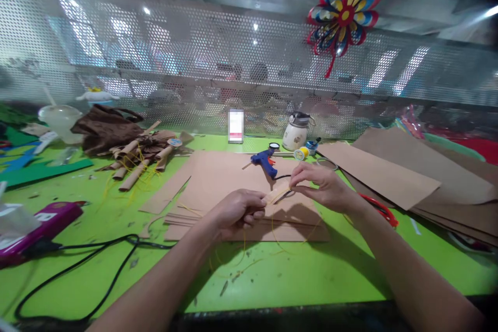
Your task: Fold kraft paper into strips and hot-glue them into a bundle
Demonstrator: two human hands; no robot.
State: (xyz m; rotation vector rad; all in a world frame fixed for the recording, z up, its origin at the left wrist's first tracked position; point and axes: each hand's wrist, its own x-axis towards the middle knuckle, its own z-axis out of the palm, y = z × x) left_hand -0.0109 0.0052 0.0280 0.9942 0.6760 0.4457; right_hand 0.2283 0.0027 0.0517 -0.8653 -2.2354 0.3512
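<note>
Above a stack of brown kraft paper sheets (218, 176), my left hand (240, 211) is closed in a pinch on a yellow string (280, 195). My right hand (321, 185) pinches the same string between thumb and finger, a short way to the right. The string runs taut between the two hands, and its loose ends hang in loops below them. Whether a small paper piece is also in the left fingers I cannot make out. Just beyond the hands lies a blue glue gun (266, 163) on the paper, its black cord running towards the right hand.
Rolled paper tubes (136, 171) with yellow strings lie at the left, beside a brown bag (107, 129). A purple power strip (50, 225) with a black cable (116, 243) is at near left. Thread spools (301, 153) and a white bottle (295, 132) stand behind. Large paper sheets (385, 174) lie right.
</note>
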